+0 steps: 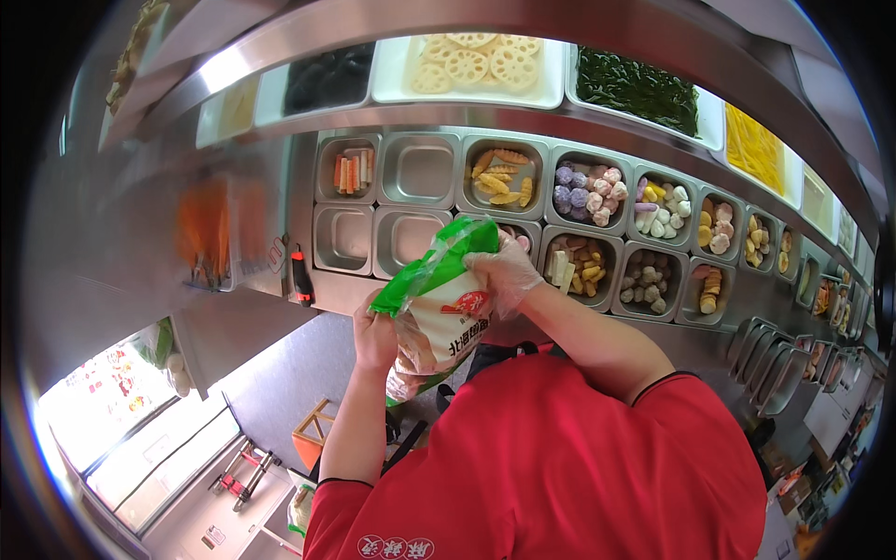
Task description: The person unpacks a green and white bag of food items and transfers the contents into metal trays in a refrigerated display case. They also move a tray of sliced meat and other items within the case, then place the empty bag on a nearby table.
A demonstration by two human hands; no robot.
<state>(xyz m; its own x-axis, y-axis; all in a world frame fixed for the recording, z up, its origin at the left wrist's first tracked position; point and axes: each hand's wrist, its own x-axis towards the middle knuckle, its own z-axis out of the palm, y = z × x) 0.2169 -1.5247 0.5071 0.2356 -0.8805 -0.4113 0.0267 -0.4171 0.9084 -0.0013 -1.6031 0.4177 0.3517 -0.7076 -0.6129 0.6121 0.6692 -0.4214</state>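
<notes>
A plastic food bag with a green top and a white printed front is held up before my chest, over the front edge of the counter. My left hand pinches its green upper edge at the left corner. On the opposite side my right hand, in a clear disposable glove, grips the green edge. Between the hands the top looks stretched; whether it is torn open I cannot tell. Directly behind the bag is a bare steel pan, and a partly hidden pan shows pinkish pieces.
Steel pans hold crab sticks, yellow ridged pieces, purple and pink balls and brown balls. A red-and-black-handled tool lies on the counter's left. Above runs a steel shelf with trays of lotus root slices and seaweed.
</notes>
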